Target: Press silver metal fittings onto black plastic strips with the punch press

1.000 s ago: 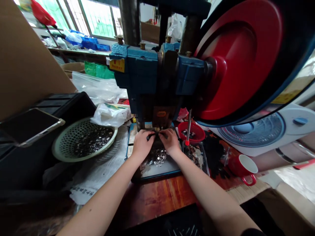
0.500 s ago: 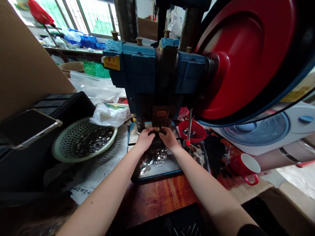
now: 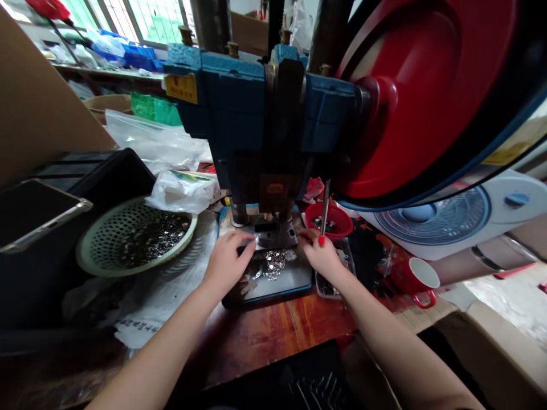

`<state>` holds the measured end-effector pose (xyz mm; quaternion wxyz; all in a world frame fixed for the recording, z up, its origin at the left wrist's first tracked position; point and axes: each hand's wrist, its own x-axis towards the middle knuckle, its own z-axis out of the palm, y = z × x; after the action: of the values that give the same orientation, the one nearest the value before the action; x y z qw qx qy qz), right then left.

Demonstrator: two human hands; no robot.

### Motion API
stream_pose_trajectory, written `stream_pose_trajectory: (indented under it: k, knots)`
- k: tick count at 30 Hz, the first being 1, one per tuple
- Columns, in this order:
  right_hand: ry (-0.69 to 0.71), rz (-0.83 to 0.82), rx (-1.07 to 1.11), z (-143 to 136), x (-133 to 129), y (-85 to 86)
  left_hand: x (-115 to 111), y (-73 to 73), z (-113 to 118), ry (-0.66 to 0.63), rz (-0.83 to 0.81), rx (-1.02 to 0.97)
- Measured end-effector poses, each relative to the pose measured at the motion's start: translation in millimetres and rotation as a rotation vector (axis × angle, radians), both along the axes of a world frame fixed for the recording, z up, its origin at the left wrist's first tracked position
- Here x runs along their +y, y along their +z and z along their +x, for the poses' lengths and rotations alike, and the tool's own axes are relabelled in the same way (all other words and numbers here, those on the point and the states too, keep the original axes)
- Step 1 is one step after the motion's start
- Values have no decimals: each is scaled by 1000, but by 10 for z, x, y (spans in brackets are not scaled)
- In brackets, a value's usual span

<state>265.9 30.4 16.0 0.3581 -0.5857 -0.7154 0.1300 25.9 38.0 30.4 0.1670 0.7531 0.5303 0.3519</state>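
My left hand [image 3: 229,257] is at the left front of the press's metal die plate [image 3: 277,234], its thumb and fingers apart with nothing visible between them. On the other side my right hand [image 3: 321,256] is by the plate's right edge, fingers loosely bent and apart, slightly blurred. A metal rod [image 3: 325,208] with a red tip crosses in front of that hand. Between the hands, small shiny metal pieces [image 3: 274,262] lie heaped on the press base [image 3: 277,287]. The blue press [image 3: 235,108] stands over the plate, its ram [image 3: 276,193] just above it.
At left sits a pale green basket [image 3: 88,250] of small dark metal pieces, beside a phone [image 3: 40,213]. Right of the press are a red bowl [image 3: 344,228], a clear tray [image 3: 327,289], a red mug [image 3: 405,279] and a fan [image 3: 421,213]. The large red flywheel [image 3: 410,85] overhangs the right side.
My hands were close together at the die under the ram. They have drawn apart, left hand leftward and right hand rightward, uncovering the die plate. The view has shifted slightly.
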Motion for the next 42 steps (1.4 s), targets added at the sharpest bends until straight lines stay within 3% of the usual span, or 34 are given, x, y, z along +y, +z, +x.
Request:
stream_pose_trajectory:
  k: [4,8,17,25,32,37,42]
  knots:
    - [55,-14,-414,121,-458,-129,-524,-132,-151,-79,-45,261]
    - [16,63,-523,85,-605,-260,-752,-242,-125,-40,-70,391]
    - [-11,64,-523,81,-647,-282,-780,-205,-73,21,-57,448]
    - [83,77,-481,101,-861,-278,-840,-212,-64,38,-68,450]
    - [163,164,-409,62,-1018,-394,-850,-229,-46,20,-43,451]
    - [166,156,-362,-3,-982,-396,-830,-195,-35,-11,-77,468]
    - [115,137,-250,-139,-652,-182,-812,-181,-43,-10,-98,490]
